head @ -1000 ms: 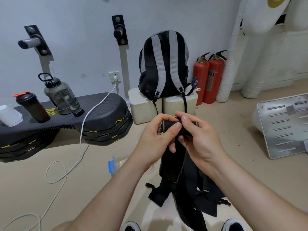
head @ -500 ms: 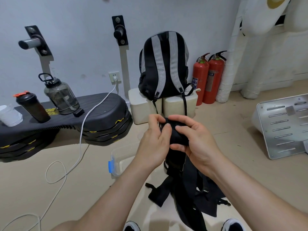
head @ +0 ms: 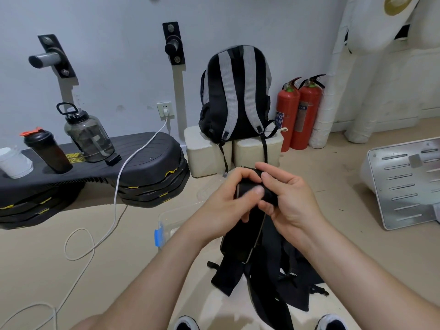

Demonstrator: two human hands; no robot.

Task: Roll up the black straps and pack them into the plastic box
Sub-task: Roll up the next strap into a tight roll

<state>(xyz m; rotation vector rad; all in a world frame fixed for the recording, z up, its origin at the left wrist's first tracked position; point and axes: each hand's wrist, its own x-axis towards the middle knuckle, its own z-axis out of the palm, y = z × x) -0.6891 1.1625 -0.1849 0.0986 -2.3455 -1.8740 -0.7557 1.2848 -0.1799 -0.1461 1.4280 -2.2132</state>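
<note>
- While both are raised above the beige floor [head: 59,246], the left hand [head: 226,206] and right hand [head: 295,206] curl round the rolled end [head: 270,196] of the black straps [head: 240,244], fingers and thumbs pinching it between them.
- Loose strap: hangs from the roll to a tangled black heap [head: 295,287] on the floor, near the person's shoes [head: 187,322].
- Clear plastic box [head: 166,217], blue latch: on the floor, partly hidden behind the left forearm.
- Far wall [head: 119,44], pale grey: two metal pegs [head: 47,58] on black plates; a socket [head: 164,109] with a white cable [head: 114,198] trailing over the floor.
- Against the wall: a grey-and-black backpack [head: 238,91] on cream blocks [head: 207,151]; beside it, two red fire extinguishers [head: 302,110].
- Left: a stacked black platform [head: 147,158] bearing a jug [head: 88,136] and a shaker bottle [head: 47,151].
- Right: a slotted metal panel [head: 404,182] on the floor.
</note>
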